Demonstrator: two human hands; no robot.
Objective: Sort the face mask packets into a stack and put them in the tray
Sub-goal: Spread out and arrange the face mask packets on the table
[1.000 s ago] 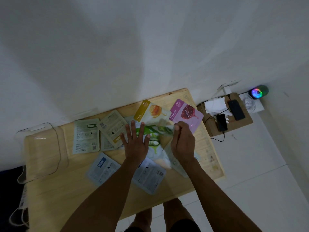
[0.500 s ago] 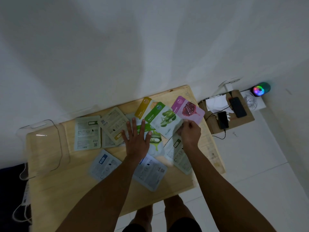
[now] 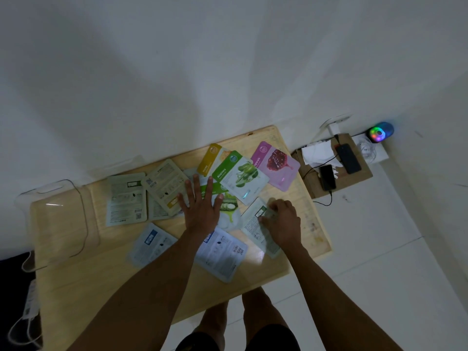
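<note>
Several face mask packets lie scattered on the wooden table point(image 3: 101, 274). My left hand point(image 3: 201, 207) lies flat with spread fingers on a green cucumber packet point(image 3: 229, 207). My right hand point(image 3: 282, 222) has its fingers curled onto a pale packet lying face down point(image 3: 253, 229) at the right. A green aloe vera packet point(image 3: 240, 177) lies beyond the hands, overlapping a yellow honey packet point(image 3: 211, 158) and beside a purple pomegranate packet point(image 3: 277, 165). The clear plastic tray point(image 3: 50, 224) sits at the table's left end, apart from both hands.
Two pale packets point(image 3: 126, 198) lie face down left of my left hand, two bluish ones point(image 3: 152, 243) nearer me. Right of the table a cardboard box point(image 3: 349, 181) carries two phones, cables and paper. A lit speaker point(image 3: 378, 133) stands by the wall. My legs show below the table edge.
My right hand laid the aloe vera packet down beside the pomegranate one, then drew back toward me onto the pale face-down packet. My left hand stayed pressed on the cucumber packet.
</note>
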